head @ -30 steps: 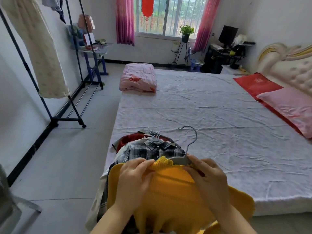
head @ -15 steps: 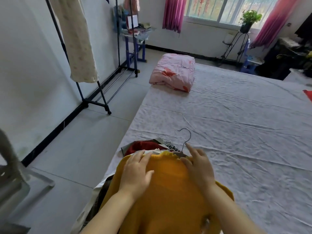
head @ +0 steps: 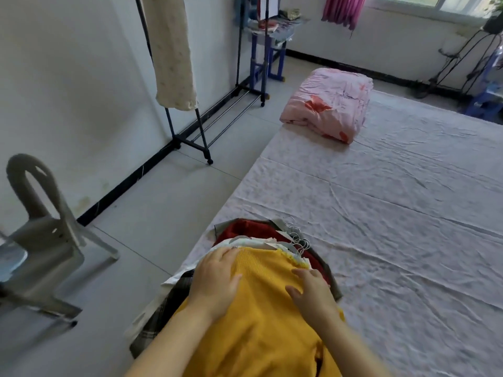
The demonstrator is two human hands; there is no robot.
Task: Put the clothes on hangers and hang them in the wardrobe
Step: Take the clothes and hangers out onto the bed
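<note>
Hands lie on a yellow knitted sweater [head: 261, 322] at the bottom centre of the frame, where it tops a pile of clothes on the near left corner of the bed [head: 394, 213]. The left hand [head: 217, 278] rests flat on the sweater's upper left part, fingers straight and slightly spread, gripping nothing. The right hand [head: 313, 292] rests on the sweater's upper right part, just below the frilled neckline, its fingers loose and only lightly bent, with nothing pinched or held. Under the sweater show the edge of a dark plaid shirt [head: 168, 303] at lower left, a white garment, and a red garment [head: 250, 231] above it. A cluster of wire hanger hooks [head: 298, 238] pokes out just above the neckline. Whether a hanger sits inside the sweater cannot be told. A folded pink quilt [head: 329, 104] lies on the far left corner of the bed, in the upper centre of the frame. At upper left a black clothes rack [head: 201, 131] stands against the wall with a cream garment [head: 171, 50] hanging from it, well apart from the pile. A grey plastic chair [head: 40, 229] stands at the left edge, and a magenta curtain [head: 343, 9] hangs at the top
</note>
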